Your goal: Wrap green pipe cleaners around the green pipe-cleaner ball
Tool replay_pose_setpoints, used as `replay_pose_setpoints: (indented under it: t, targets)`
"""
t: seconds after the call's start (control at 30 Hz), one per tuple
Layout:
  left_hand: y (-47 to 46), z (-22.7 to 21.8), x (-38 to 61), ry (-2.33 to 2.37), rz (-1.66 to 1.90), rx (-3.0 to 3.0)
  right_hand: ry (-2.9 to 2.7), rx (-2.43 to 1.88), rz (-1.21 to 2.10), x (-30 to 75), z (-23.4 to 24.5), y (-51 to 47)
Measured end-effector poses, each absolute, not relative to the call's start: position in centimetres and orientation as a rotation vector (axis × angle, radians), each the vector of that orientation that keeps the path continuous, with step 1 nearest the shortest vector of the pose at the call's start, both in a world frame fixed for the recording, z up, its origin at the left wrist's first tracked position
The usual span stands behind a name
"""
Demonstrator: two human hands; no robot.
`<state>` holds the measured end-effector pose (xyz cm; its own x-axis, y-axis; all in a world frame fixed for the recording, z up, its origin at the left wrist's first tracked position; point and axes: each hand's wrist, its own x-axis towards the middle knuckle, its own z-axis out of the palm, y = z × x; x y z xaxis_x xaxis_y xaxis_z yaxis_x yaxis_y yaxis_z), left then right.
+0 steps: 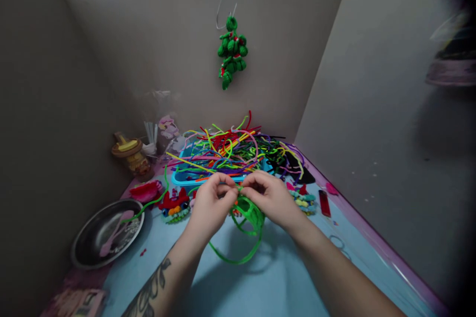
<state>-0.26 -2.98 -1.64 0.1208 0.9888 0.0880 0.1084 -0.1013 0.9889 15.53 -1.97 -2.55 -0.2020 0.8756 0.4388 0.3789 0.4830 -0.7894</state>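
Note:
My left hand (214, 199) and my right hand (272, 197) meet above the middle of the table, thumbs and index fingers pinched close together. Between them hangs a piece of bright green pipe cleaners (253, 217), bent into an open, rounded frame. A long green strand loops below it, and another trails left past my left hand toward a metal bowl (77, 252). My right hand is against the upper part of the green frame. The exact spot where the fingertips pinch is partly hidden by the fingers.
Behind my hands, a blue tray (179, 177) overflows with many-coloured pipe cleaners (223, 151). Small colourful figures (174, 206) sit at the left. A pink spoon (116, 234) lies in the bowl. Further right is a red rectangular item (325, 203). Green decorations (232, 52) hang on the wall.

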Motion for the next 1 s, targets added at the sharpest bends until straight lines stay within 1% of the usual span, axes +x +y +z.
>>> replay_pose_setpoints:
  t: [0.13,0.33,0.8,0.9,1.0]
  targets:
    - [-3.0,-1.6,-0.1,1.1,1.115,1.33,-1.815,-0.988,0.587,15.8,-2.3,-2.1]
    - [-3.2,-1.2,-0.1,1.058,1.087,1.281,-1.83,-0.88,0.596,16.2,-2.1,-1.9]
    - [-2.8,-1.4,-0.5,0.889,0.944,1.155,-1.907,-0.651,0.815,16.8,-2.1,-2.1]
    - [-3.0,-1.1,-0.4,1.031,1.069,1.296,-1.82,-0.8,0.765,16.7,-1.7,-2.2]
    - [-3.4,-0.7,-0.4,1.23,1.151,1.681,-1.802,-0.949,0.713,16.7,-1.3,-2.3]
